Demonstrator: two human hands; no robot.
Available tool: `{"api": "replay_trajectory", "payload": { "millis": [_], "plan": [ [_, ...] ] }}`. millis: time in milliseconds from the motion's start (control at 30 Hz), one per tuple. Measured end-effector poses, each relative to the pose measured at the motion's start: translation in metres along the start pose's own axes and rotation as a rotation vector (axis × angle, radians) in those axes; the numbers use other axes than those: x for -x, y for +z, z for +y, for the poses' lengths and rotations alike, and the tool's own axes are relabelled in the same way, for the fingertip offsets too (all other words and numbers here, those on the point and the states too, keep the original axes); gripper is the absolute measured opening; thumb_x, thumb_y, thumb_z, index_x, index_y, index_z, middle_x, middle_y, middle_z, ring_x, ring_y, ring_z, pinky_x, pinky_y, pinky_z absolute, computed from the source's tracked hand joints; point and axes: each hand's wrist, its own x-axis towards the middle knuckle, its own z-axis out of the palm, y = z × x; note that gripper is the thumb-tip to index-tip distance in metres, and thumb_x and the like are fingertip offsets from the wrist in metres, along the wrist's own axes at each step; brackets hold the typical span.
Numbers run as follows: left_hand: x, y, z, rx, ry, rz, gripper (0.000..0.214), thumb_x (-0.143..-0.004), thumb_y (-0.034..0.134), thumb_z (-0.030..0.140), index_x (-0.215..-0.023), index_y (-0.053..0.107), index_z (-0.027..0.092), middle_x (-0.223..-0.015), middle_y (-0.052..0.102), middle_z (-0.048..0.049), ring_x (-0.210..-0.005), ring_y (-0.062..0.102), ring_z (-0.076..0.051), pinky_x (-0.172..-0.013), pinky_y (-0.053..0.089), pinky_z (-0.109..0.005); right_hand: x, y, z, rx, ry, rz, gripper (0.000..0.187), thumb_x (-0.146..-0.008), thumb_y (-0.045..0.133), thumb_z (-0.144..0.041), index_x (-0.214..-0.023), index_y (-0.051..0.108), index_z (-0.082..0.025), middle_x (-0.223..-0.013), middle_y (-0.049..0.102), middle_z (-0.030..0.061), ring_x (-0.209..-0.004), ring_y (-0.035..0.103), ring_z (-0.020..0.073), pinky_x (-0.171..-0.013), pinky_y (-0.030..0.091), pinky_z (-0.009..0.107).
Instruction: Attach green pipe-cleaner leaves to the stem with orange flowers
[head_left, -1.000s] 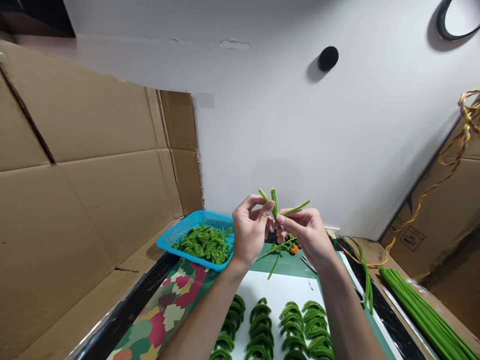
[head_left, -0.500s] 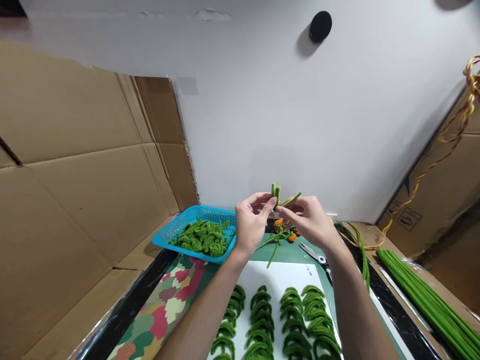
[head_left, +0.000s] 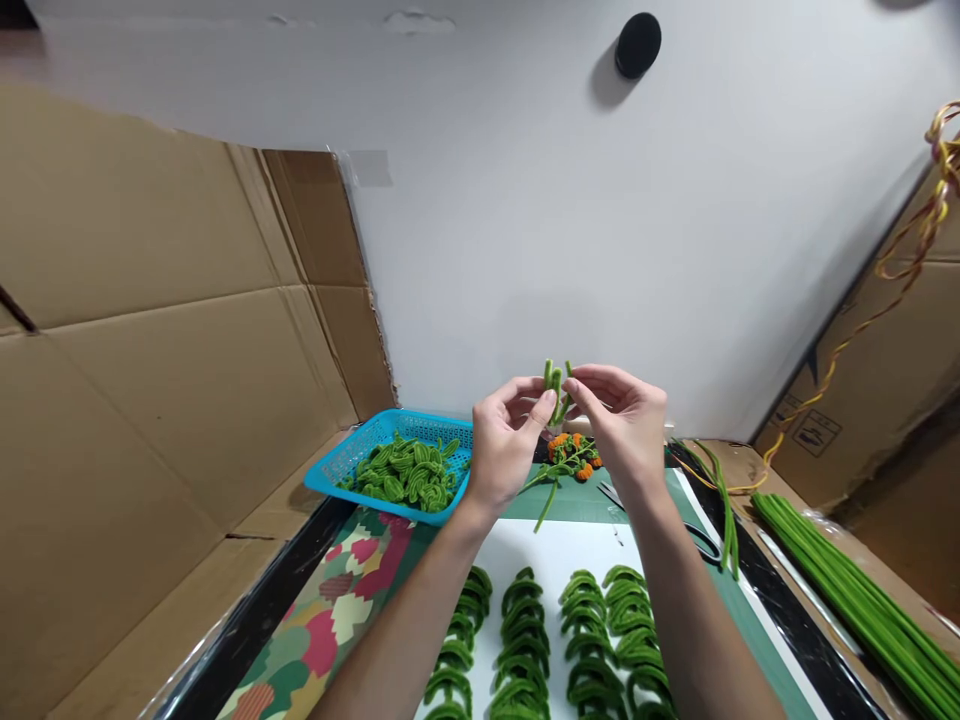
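Raised above the far end of the table, my left hand (head_left: 504,440) pinches a green pipe cleaner (head_left: 553,388) bent so that its upright strands stand close together. My right hand (head_left: 626,412) grips another length of the same pipe cleaner between thumb and fingers, just right of the left fingertips. Where the strands join is hidden behind the fingers. Below the hands, orange fuzzy flowers on green stems (head_left: 576,455) lie on the green mat. Rows of curved green pipe-cleaner pieces (head_left: 519,640) cover the white sheet (head_left: 555,540) between my forearms.
A blue basket (head_left: 319,475) of looped green pieces (head_left: 409,472) stands at the left. Scissors (head_left: 703,543) lie partly behind my right forearm. At the right is a bundle of long green pipe cleaners (head_left: 855,600). Cardboard (head_left: 165,400) and a white wall (head_left: 480,250) enclose the table.
My right hand has turned more upright, swinging its strand from slanting right to nearly vertical beside the others. My left hand has barely moved. More of the scissors' handle shows.
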Motion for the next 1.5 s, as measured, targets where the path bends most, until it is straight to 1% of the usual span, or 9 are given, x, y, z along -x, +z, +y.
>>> {"api": "replay_trajectory", "payload": {
  "millis": [133, 267, 367, 500, 733, 967, 1133, 1333, 1500],
  "plan": [
    [0.001, -0.001, 0.002, 0.01, -0.019, 0.005, 0.03, -0.096, 0.077, 0.044, -0.102, 0.071, 0.015, -0.091, 0.073, -0.0052, -0.068, 0.068, -0.013, -0.051, 0.053, -0.018, -0.001, -0.003, 0.001, 0.023, 0.029, -0.15, 0.019, -0.087, 0.082, -0.033, -0.095, 0.08, -0.015, -0.09, 0.076, 0.0071, -0.073, 0.072, 0.0154, -0.063, 0.065, 0.026],
    [0.0, -0.001, 0.001, 0.01, -0.016, 0.017, 0.032, -0.097, 0.075, 0.046, -0.101, 0.068, 0.015, -0.09, 0.071, -0.0039, -0.058, 0.062, -0.009, -0.045, 0.048, -0.018, -0.002, -0.003, 0.001, -0.009, 0.034, -0.209, 0.019, -0.087, 0.083, -0.032, -0.093, 0.079, -0.015, -0.09, 0.075, 0.006, -0.07, 0.07, 0.0136, -0.061, 0.062, 0.024],
    [0.001, 0.0, 0.001, 0.023, -0.02, 0.015, 0.032, -0.098, 0.074, 0.047, -0.101, 0.067, 0.015, -0.089, 0.069, -0.0034, -0.055, 0.061, -0.009, -0.043, 0.049, -0.019, -0.003, -0.002, 0.001, 0.0, 0.018, -0.203, 0.018, -0.087, 0.082, -0.032, -0.091, 0.077, -0.015, -0.087, 0.073, 0.0047, -0.067, 0.069, 0.0117, -0.061, 0.06, 0.022],
    [0.001, 0.001, 0.002, 0.057, -0.039, 0.0, 0.034, -0.097, 0.074, 0.047, -0.1, 0.065, 0.015, -0.092, 0.068, -0.0041, -0.055, 0.062, -0.009, -0.042, 0.051, -0.02, -0.003, -0.003, 0.003, 0.009, 0.019, -0.198, 0.019, -0.088, 0.081, -0.033, -0.092, 0.075, -0.015, -0.085, 0.072, 0.005, -0.068, 0.068, 0.0123, -0.063, 0.062, 0.024],
    [-0.001, 0.002, 0.008, 0.163, -0.14, -0.075, 0.036, -0.089, 0.08, 0.045, -0.097, 0.066, 0.013, -0.081, 0.063, -0.0018, -0.055, 0.062, -0.012, -0.04, 0.055, -0.023, -0.003, -0.004, 0.002, -0.043, 0.058, -0.191, 0.024, -0.084, 0.084, -0.036, -0.09, 0.074, -0.015, -0.082, 0.071, 0.005, -0.07, 0.067, 0.0134, -0.06, 0.061, 0.024],
    [-0.002, 0.0, 0.01, 0.275, -0.219, -0.11, 0.035, -0.09, 0.08, 0.043, -0.101, 0.066, 0.013, -0.08, 0.062, -0.0008, -0.058, 0.062, -0.012, -0.043, 0.057, -0.022, -0.002, -0.004, -0.002, -0.038, 0.062, -0.247, 0.021, -0.089, 0.079, -0.035, -0.093, 0.072, -0.015, -0.085, 0.069, 0.0046, -0.075, 0.067, 0.0134, -0.062, 0.062, 0.024],
    [-0.002, 0.001, 0.004, 0.23, -0.16, -0.07, 0.039, -0.087, 0.084, 0.044, -0.101, 0.067, 0.012, -0.082, 0.063, -0.0015, -0.056, 0.062, -0.011, -0.041, 0.058, -0.023, -0.002, -0.007, 0.001, -0.045, 0.064, -0.256, 0.019, -0.09, 0.078, -0.033, -0.093, 0.071, -0.016, -0.086, 0.07, 0.0045, -0.072, 0.068, 0.0133, -0.062, 0.063, 0.025],
    [-0.002, -0.001, 0.0, 0.09, -0.087, -0.081, 0.037, -0.089, 0.082, 0.045, -0.097, 0.069, 0.012, -0.085, 0.066, -0.0039, -0.058, 0.066, -0.014, -0.043, 0.062, -0.026, -0.004, -0.007, 0.001, 0.053, 0.013, -0.196, 0.015, -0.089, 0.076, -0.029, -0.091, 0.074, -0.014, -0.086, 0.073, 0.0055, -0.069, 0.068, 0.0123, -0.063, 0.063, 0.024],
    [-0.004, -0.003, -0.004, 0.054, -0.052, -0.043, 0.035, -0.089, 0.083, 0.043, -0.098, 0.07, 0.012, -0.092, 0.065, -0.0041, -0.06, 0.067, -0.014, -0.041, 0.062, -0.026, -0.004, -0.005, 0.001, 0.026, 0.029, -0.184, 0.026, -0.085, 0.081, -0.033, -0.101, 0.073, -0.014, -0.091, 0.074, 0.0071, -0.078, 0.072, 0.0164, -0.067, 0.067, 0.027]
  ]
}}
